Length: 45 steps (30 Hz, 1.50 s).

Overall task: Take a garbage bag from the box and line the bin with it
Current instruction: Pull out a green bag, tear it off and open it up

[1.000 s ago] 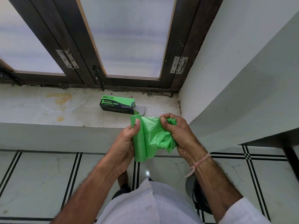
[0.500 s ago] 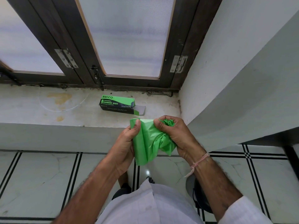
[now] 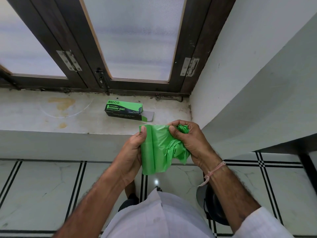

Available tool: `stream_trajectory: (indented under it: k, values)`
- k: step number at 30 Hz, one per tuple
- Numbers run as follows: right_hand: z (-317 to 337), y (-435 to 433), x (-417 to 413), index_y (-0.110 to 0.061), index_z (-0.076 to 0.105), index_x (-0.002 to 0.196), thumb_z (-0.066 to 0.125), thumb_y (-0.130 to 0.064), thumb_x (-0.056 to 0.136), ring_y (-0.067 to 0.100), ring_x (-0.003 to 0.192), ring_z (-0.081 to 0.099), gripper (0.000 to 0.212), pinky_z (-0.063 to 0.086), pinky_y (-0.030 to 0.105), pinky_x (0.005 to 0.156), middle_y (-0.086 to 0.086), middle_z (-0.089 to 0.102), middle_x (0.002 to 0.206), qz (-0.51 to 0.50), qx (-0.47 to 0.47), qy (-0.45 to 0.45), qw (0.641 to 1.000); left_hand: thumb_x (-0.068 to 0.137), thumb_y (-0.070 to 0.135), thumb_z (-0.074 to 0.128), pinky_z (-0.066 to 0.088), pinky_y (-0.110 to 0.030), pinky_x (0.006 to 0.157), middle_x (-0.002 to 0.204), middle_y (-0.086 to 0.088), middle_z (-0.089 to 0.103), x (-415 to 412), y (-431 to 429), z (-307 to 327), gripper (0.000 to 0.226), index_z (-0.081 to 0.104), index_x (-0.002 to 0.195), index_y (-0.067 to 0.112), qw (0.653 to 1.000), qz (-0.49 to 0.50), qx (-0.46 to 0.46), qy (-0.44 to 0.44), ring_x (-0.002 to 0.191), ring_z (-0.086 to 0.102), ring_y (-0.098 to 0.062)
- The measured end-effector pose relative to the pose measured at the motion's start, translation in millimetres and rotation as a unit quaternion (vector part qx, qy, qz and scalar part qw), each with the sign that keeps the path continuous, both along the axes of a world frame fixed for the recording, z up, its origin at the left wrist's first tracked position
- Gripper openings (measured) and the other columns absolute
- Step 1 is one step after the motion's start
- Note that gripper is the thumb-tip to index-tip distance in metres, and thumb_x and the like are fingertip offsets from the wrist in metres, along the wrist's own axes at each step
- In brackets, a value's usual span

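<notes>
Window sill: garbage bag box open | left hand pinches green garbage bag | right hand clenched on its crumpled end

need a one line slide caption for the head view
Left hand and right hand grip a green garbage bag in front of the open bag box on the window ledge.

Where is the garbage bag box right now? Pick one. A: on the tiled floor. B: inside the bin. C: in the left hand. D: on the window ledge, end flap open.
D: the garbage bag box lies on the window ledge with its right end flap open, while both the left hand and right hand hold the green garbage bag roll.
</notes>
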State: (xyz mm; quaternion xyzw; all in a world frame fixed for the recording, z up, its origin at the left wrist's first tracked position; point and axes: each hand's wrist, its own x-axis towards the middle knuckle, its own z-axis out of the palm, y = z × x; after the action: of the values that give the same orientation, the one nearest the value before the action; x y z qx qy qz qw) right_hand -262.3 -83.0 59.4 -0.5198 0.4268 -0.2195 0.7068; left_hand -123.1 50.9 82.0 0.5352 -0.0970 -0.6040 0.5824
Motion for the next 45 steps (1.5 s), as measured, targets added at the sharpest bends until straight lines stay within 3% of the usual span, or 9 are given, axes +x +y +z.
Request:
stream_trajectory:
  k: [6,9,12,15,19,26,31,34,45]
  values:
    - [2,-2,-2,-0.017,0.079,0.096,0.06,-0.008,0.102,0.009,0.09,0.068,0.022,0.056,0.025,0.078,-0.004,0.076,0.096,0.07,-0.09,0.025,0.993,0.105,0.049,0.041,0.062,-0.047,0.09,0.121,-0.018,0.075,-2,-2,1,0.053,0.066,0.128,0.007,1.0,-0.005,0.01,-0.006,0.106,0.074,-0.032]
    - [8,5,1,-0.013,0.078,0.106,0.053,-0.033,0.106,0.018,0.085,0.074,0.032,0.061,0.031,0.074,0.005,0.079,0.099,0.086,-0.033,0.024,0.995,0.106,0.05,0.037,0.058,-0.05,0.096,0.124,-0.017,0.074,-4,-3,1,0.052,0.067,0.131,0.015,1.0,-0.027,0.004,-0.013,0.113,0.072,-0.034]
    - [9,12,6,-0.012,0.078,0.105,0.066,-0.05,0.088,0.026,0.092,0.077,0.043,0.064,0.041,0.085,0.011,0.08,0.1,0.102,-0.027,0.027,0.994,0.105,0.052,0.039,0.06,-0.047,0.091,0.123,-0.018,0.074,-6,-4,1,0.055,0.067,0.132,0.014,1.0,-0.027,0.009,-0.013,0.111,0.071,-0.034]
    - [6,13,8,-0.007,0.077,0.093,0.08,-0.03,0.085,0.02,0.081,0.074,0.024,0.062,0.038,0.079,0.009,0.079,0.088,0.071,-0.033,0.025,0.997,0.099,0.051,0.051,0.062,-0.043,0.086,0.124,-0.023,0.072,-6,-4,-1,0.057,0.064,0.132,0.006,1.0,-0.023,0.018,-0.011,0.107,0.071,-0.034]
    - [4,9,4,-0.012,0.075,0.085,0.077,-0.022,0.089,0.016,0.076,0.071,0.011,0.06,0.035,0.074,0.002,0.074,0.08,0.056,-0.014,0.012,0.998,0.097,0.046,0.056,0.064,-0.039,0.075,0.122,-0.024,0.072,-3,-3,-2,0.055,0.061,0.131,0.002,0.999,0.006,0.03,0.009,0.098,0.074,-0.031]
    - [4,1,1,-0.014,0.08,0.095,0.07,-0.01,0.095,0.018,0.09,0.073,0.011,0.062,0.033,0.08,0.005,0.079,0.096,0.06,-0.032,0.009,0.998,0.102,0.047,0.046,0.062,-0.046,0.09,0.125,-0.019,0.073,-2,-2,-3,0.052,0.066,0.131,0.009,1.0,-0.014,-0.001,0.005,0.11,0.072,-0.033]
    - [7,0,3,-0.012,0.079,0.107,0.063,-0.025,0.1,0.024,0.094,0.077,0.021,0.063,0.034,0.081,0.013,0.08,0.102,0.092,-0.008,0.014,0.996,0.106,0.047,0.039,0.064,-0.042,0.083,0.124,-0.016,0.074,-2,-4,0,0.05,0.068,0.13,0.014,1.0,-0.017,-0.001,-0.002,0.107,0.074,-0.029]
    - [9,0,3,-0.012,0.079,0.101,0.074,-0.038,0.086,0.025,0.091,0.077,0.031,0.063,0.039,0.086,0.008,0.081,0.096,0.106,-0.012,0.02,0.994,0.106,0.047,0.037,0.064,-0.043,0.085,0.119,-0.015,0.076,-4,-5,0,0.05,0.069,0.125,0.013,1.0,-0.012,0.004,0.0,0.104,0.075,-0.027]
    - [5,-6,1,-0.011,0.076,0.087,0.079,-0.017,0.088,0.017,0.077,0.072,0.007,0.061,0.031,0.073,0.003,0.075,0.081,0.078,-0.016,0.017,0.997,0.103,0.044,0.047,0.063,-0.046,0.086,0.119,-0.018,0.075,-1,-6,1,0.048,0.067,0.128,0.01,1.0,-0.007,0.012,-0.001,0.101,0.075,-0.03]
